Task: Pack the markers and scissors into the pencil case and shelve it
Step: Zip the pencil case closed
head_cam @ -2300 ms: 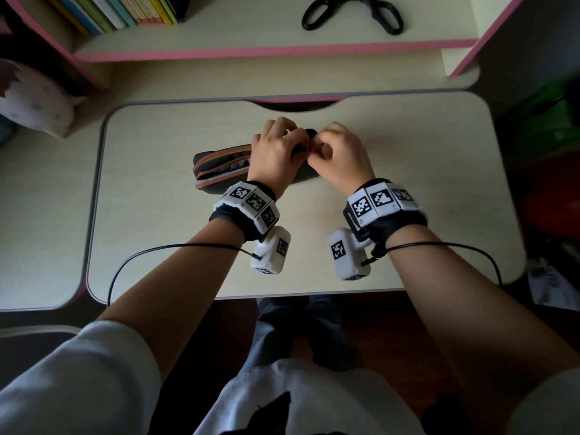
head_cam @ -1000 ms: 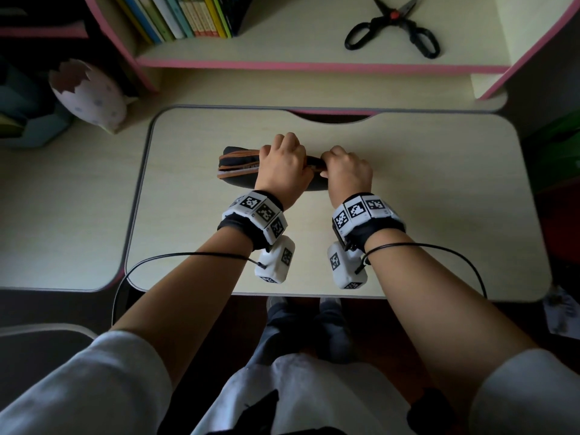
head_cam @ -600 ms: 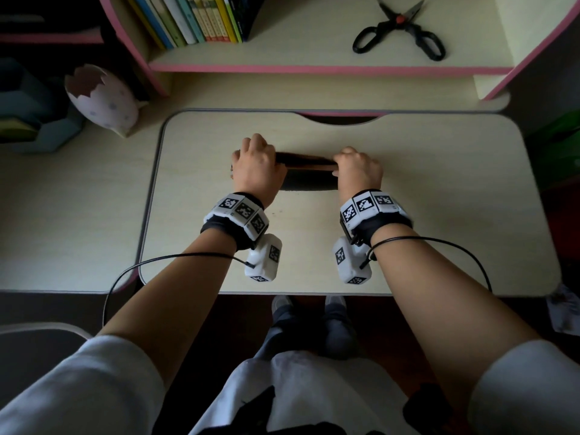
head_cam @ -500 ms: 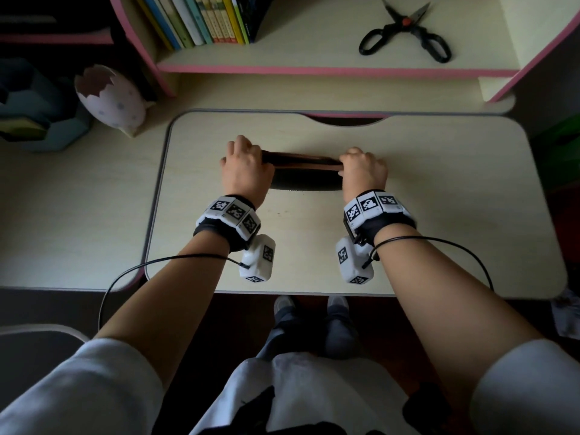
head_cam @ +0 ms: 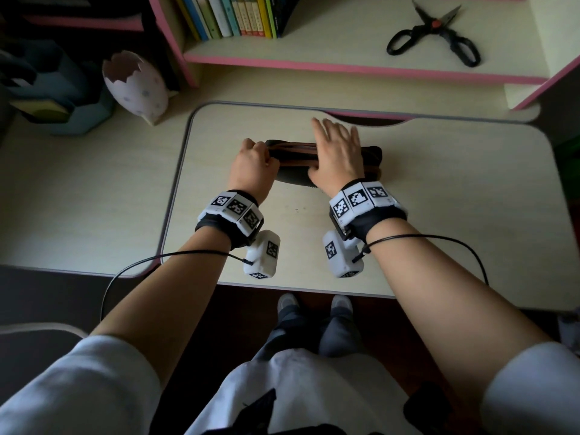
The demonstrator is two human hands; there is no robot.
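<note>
A black pencil case (head_cam: 295, 172) with brown zip trim lies across the middle of the desk's raised panel. My left hand (head_cam: 252, 169) grips its left end with curled fingers. My right hand (head_cam: 337, 152) lies over the case's middle with fingers spread and straight, thumb tucked at the near side. Black scissors (head_cam: 434, 34) with a red pivot lie partly open on the shelf at the upper right, far from both hands. No markers show.
A row of books (head_cam: 233, 15) stands on the pink-edged shelf (head_cam: 345, 69) at the back. An eggshell-shaped pot (head_cam: 136, 84) and a blue organiser (head_cam: 62, 98) sit at the left. Cables trail from both wrist bands over the desk's front edge (head_cam: 301, 288).
My right hand left the case's right end, opened and moved left onto its middle. My left hand stayed gripping the left end. The view shifted slightly right.
</note>
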